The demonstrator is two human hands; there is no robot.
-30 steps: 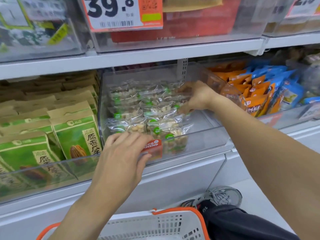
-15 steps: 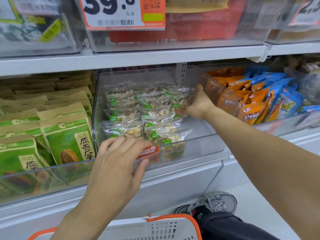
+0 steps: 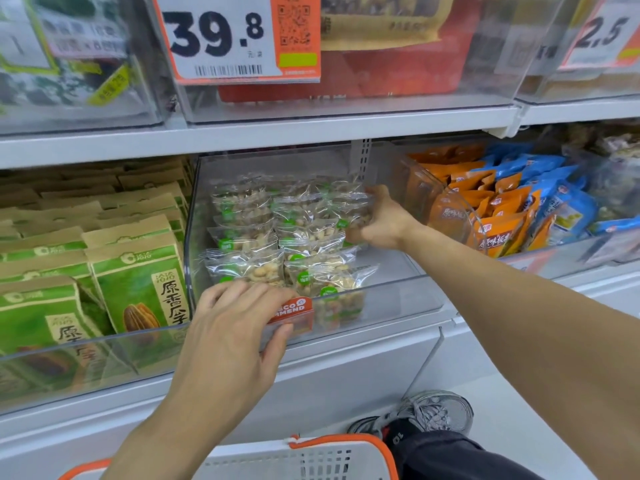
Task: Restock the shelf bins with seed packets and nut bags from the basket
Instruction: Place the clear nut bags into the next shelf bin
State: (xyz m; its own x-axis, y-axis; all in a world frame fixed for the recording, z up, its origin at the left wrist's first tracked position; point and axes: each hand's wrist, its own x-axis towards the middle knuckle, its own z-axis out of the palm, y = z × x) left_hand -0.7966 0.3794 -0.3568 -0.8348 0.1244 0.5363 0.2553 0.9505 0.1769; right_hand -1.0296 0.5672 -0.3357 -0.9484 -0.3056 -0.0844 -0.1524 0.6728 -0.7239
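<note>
The left hand [image 3: 228, 327] is laid over the front wall of the clear middle bin [image 3: 398, 299], fingers bent over its rim and the thumb pressed against the outside, beside an orange label [image 3: 294, 311]. The right arm is stretched into the bin, and the right hand [image 3: 381, 220] is curled round a clear nut bag [image 3: 353, 206] at the right end of the rear rows, near the bin's right wall. The fingertips of that hand are hidden behind the bags.

Clear nut bags [image 3: 277, 237] with green stickers are stacked in rows toward the left and back of the middle bin; its front right corner is bare. Green seed packets [image 3: 138, 282] are stood upright in the bin to the left, and orange and blue packets [image 3: 502, 202] are heaped in the bin to the right. The basket [image 3: 311, 459] is cut off by the lower edge, so its contents cannot be made out. The upper shelf's goods are blurred behind a price tag [image 3: 221, 39].
</note>
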